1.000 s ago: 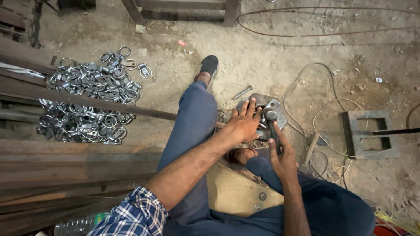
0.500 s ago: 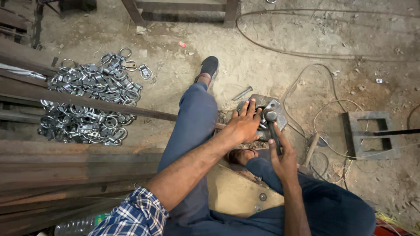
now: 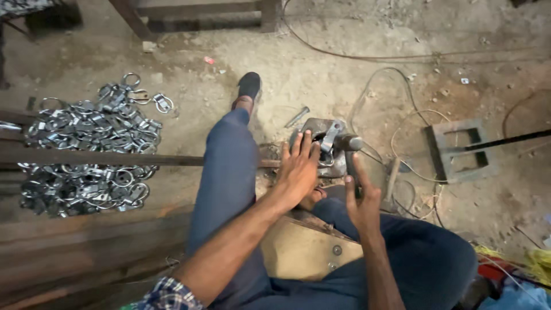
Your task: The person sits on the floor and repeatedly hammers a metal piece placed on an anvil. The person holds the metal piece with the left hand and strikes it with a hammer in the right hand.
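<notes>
Seated person, legs in blue trousers out over a dirt floor, w/ a small metal hand press just past the knees. Right hand, nearest the body, is wrapped round the press's dark lever handle. Left hand lies flat w/ fingers spread on the press's left side, prob. steadying a small part, though the view's too poor to tell. Press looks like stiff steel, heavy, not fragile; best held by the lever's grip end, away from the jaws. A long rusty bar runs left from the press. Beyond it, left of the press, a heap of shiny metal rings and clips. Right of the press: loose wires, a grey rectangular frame.
</notes>
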